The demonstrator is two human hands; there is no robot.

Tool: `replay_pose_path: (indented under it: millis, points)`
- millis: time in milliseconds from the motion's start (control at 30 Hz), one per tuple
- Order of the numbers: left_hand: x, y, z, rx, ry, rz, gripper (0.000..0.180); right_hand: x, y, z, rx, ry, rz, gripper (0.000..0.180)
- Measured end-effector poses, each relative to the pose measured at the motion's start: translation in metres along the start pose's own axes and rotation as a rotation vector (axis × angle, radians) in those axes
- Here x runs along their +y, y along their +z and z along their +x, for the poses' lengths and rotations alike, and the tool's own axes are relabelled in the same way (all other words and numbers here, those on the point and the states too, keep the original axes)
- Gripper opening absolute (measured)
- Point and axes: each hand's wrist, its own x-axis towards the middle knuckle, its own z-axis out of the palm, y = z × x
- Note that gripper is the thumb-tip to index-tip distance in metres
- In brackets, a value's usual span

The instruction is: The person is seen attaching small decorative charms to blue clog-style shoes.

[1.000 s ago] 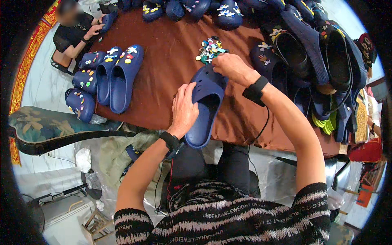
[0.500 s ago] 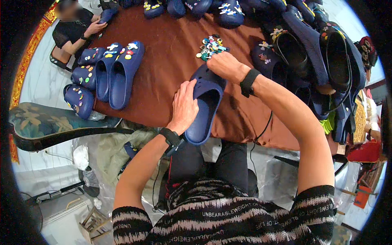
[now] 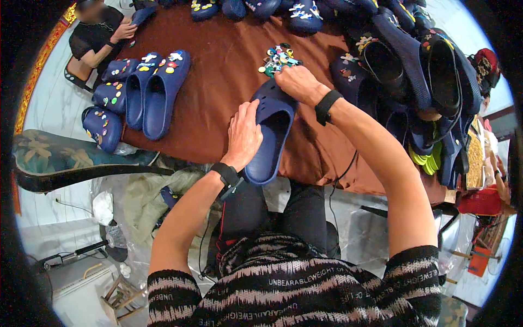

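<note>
A navy blue clog [image 3: 269, 150] with holes in its toe lies at the table's front edge, heel toward me. My left hand [image 3: 243, 136] grips its left side, thumb hidden and fingers along the upper. Over the far right of the toe, my right hand [image 3: 300, 85] is closed with its fingertips turned down. Whatever those fingers pinch is hidden beneath the hand. Just beyond it sits a small pile of colourful shoe charms [image 3: 279, 56].
Several decorated navy clogs [image 3: 160, 101] stand at the left. A heap of clogs [image 3: 419, 71] crowds the right side, with more along the back. At far left, a person [image 3: 98, 38] handles another clog. A padded chair [image 3: 71, 161] juts in at the left of the brown-covered table [image 3: 218, 60].
The whole view has shifted slightly, so the table appears a little higher. Both my hands keep nearly the same places on the clog.
</note>
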Motion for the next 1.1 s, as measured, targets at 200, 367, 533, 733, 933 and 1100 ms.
replay_pose_path:
  millis: [200, 367, 533, 733, 933, 1100]
  points:
    - [0.002, 0.000, 0.000, -0.028, -0.087, -0.007, 0.063, 0.000, 0.010, -0.015, 0.161, 0.148, 0.208, 0.014]
    - [0.002, 0.000, -0.003, 0.005, -0.075, -0.005, 0.062, 0.023, 0.005, -0.001, -0.108, 0.288, 0.525, 0.028]
    - [0.005, 0.002, -0.004, -0.002, -0.092, 0.018, 0.063, 0.032, 0.017, 0.016, -0.209, 0.326, 0.561, 0.033]
    - [0.005, 0.002, -0.003, 0.013, -0.095, -0.008, 0.062, 0.038, 0.025, 0.023, -0.286, 0.407, 0.711, 0.033]
    - [0.002, 0.002, -0.005, 0.028, -0.111, -0.001, 0.063, 0.019, 0.015, 0.022, -0.269, 0.473, 0.528, 0.038]
    - [0.002, 0.003, -0.004, 0.019, -0.104, 0.005, 0.062, 0.008, 0.006, 0.013, -0.264, 0.492, 0.447, 0.037]
